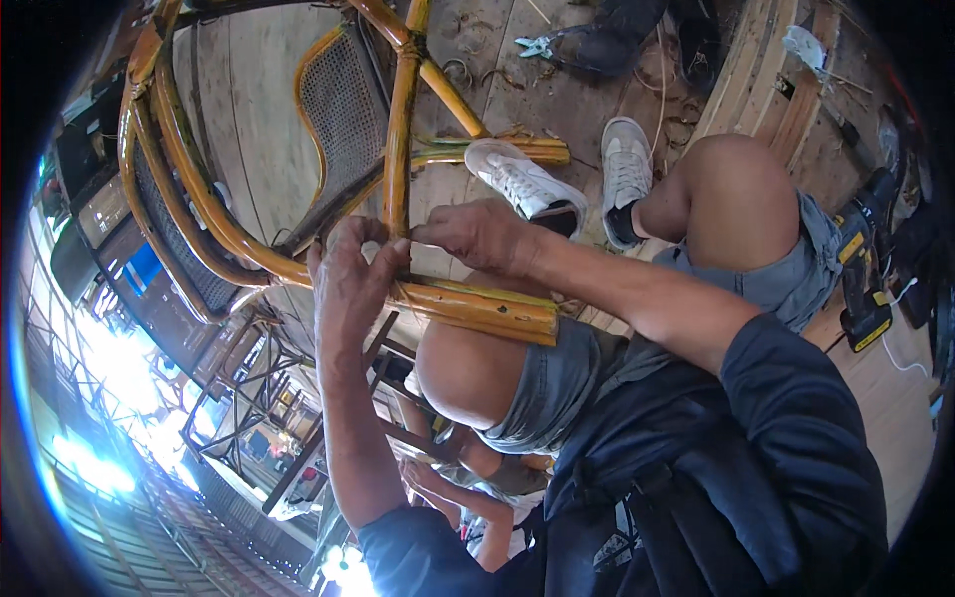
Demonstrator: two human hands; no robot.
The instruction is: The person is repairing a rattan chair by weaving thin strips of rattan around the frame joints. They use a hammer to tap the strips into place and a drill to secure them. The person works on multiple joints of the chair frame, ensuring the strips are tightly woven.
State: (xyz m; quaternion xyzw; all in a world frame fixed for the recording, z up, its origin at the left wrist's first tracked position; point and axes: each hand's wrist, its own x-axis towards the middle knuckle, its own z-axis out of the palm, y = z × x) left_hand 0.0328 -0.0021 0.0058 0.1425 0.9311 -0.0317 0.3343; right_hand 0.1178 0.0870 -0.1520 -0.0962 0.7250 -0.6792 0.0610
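Note:
A yellow-brown bamboo or rattan chair frame (398,129) lies over my lap and the floor, with glossy poles and a woven mesh panel (343,104). My left hand (350,269) is closed around the joint where an upright pole meets a thick double rail (487,310). My right hand (476,237) comes from the right to the same joint, thumb and fingers pinched together close to the pole. Whatever it pinches is too small or hidden to make out. The rail rests across my bent knee (463,373).
A yellow-and-black cordless drill (863,279) lies at my right by a white cable. Pliers (537,46) and curled strips lie on the wooden floor ahead, near another person's dark shoe (699,45). Planks (766,80) stretch along the right. Another person's arm (458,497) shows below.

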